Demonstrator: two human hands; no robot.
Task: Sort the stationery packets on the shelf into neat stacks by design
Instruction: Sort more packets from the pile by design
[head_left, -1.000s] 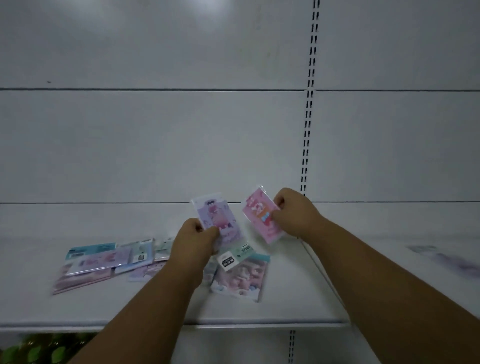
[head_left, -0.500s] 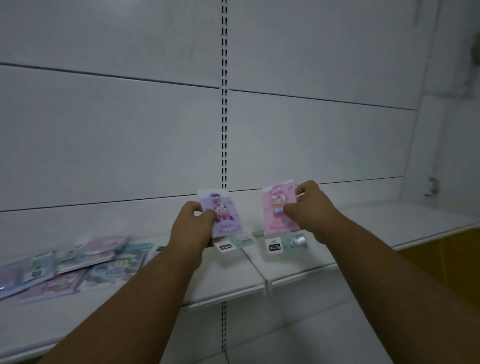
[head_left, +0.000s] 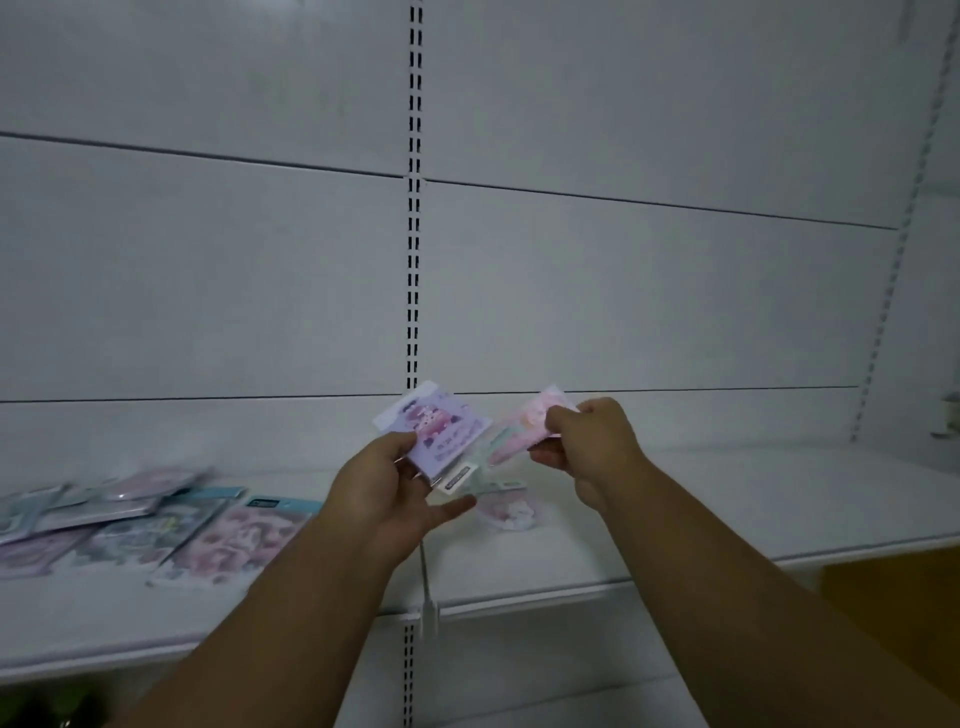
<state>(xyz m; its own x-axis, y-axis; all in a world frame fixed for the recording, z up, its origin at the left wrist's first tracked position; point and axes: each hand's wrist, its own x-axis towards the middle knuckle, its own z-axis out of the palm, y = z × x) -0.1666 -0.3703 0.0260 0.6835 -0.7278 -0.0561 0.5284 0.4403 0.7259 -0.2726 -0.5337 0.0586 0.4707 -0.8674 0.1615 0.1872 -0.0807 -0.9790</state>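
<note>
The white shelf (head_left: 727, 499) carries loose packets (head_left: 156, 525) toward its left end. Above its middle, the left hand (head_left: 387, 488) grips a purple packet (head_left: 436, 428) — the right hand (head_left: 592, 447) pinches a pink packet (head_left: 524, 426), fingers curled round each.

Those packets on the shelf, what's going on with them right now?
A person is sorting them by design. The left hand holds a purple packet and the right hand pinches a pink packet, both raised above the white shelf. A loose spread of packets lies on the shelf to the left, overlapping, not yet in neat stacks. One more packet lies beneath the hands.
</note>
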